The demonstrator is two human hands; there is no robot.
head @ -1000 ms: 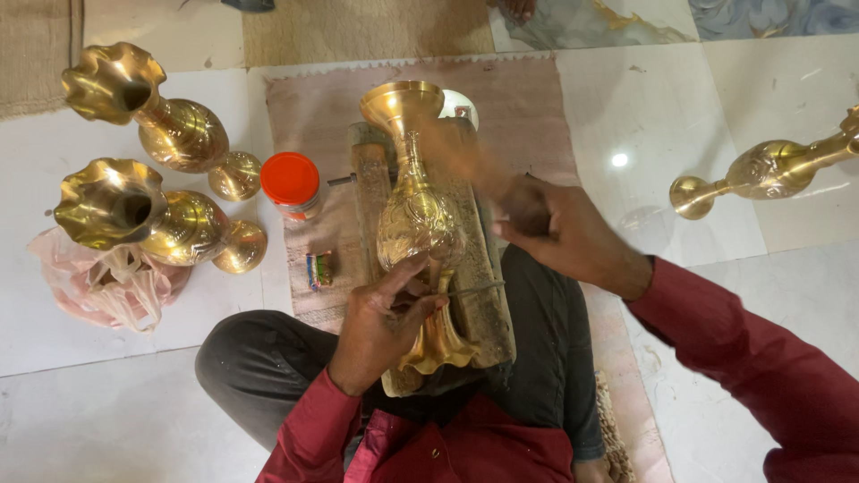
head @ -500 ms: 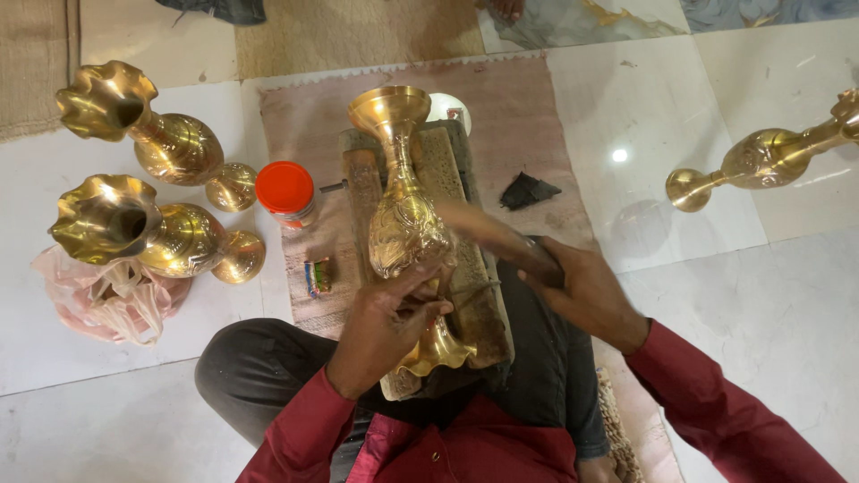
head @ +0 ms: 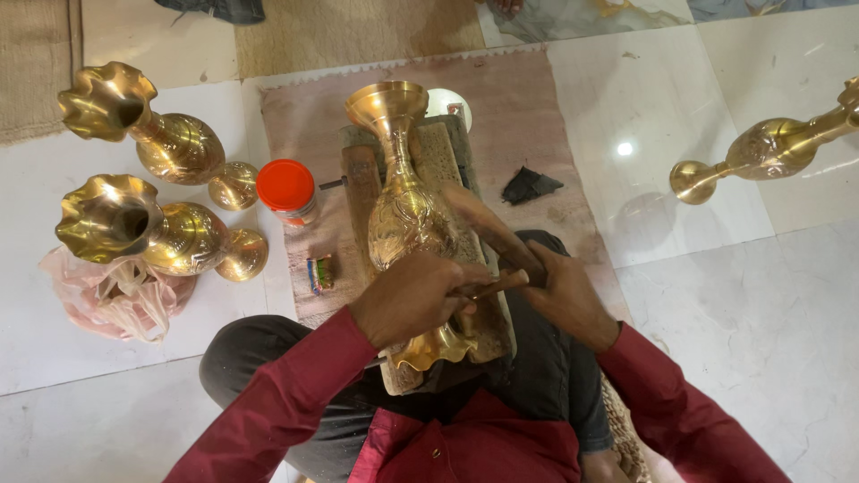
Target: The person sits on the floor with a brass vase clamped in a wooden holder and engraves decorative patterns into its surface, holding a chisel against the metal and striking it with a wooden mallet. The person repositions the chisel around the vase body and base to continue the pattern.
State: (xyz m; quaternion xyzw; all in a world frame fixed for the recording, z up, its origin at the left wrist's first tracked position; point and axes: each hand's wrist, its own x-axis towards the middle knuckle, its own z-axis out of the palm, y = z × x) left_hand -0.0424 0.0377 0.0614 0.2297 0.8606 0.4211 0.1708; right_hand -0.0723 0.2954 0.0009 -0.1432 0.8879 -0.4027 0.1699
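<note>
Engraved brass vase lies on the wooden block; my left hand grips a thin tool against it, my right hand clasps a mallet. I judge the patterning partly finished.

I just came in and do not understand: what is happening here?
A person sits on the floor with a brass vase lying on a wooden block. The left hand rests on the vase, and the right hand holds a wooden tool against it. Two more vases lie at the left.
</note>
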